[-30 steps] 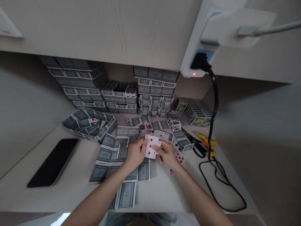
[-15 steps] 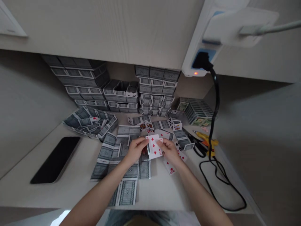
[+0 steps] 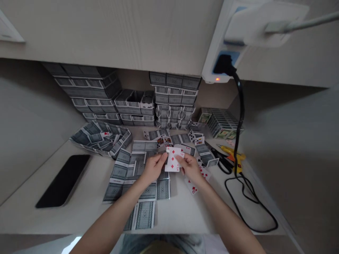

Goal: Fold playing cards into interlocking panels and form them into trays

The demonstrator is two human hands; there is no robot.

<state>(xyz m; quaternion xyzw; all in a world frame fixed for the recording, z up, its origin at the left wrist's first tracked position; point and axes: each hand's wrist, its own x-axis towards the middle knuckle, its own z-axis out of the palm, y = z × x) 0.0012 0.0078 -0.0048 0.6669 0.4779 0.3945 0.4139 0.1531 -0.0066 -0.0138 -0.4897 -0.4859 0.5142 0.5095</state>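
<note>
Between my two hands, above the desk, are playing cards [image 3: 173,163] with red diamonds facing me; at least two overlap. My left hand [image 3: 154,167] pinches their left edge, thumb on top. On the right side my right hand [image 3: 191,167] grips them, its thumb lying across the front card. Below and left of my hands lies a flat panel of joined cards [image 3: 143,190], patterned backs up. Loose cards [image 3: 194,187] with red diamonds rest under my right forearm. The fingers behind the held cards are hidden.
Stacked card-built boxes [image 3: 174,95] line the back. A card tray [image 3: 87,135] with loose cards and a black phone [image 3: 63,180] are on the left. Right are scissors [image 3: 224,163], a yellow glue gun [image 3: 238,158], its black cord [image 3: 261,230] and packed card decks [image 3: 222,123].
The held cards have tilted and shifted slightly between my hands, and the rear card now shows a little more at the right. Both hands keep their grip.
</note>
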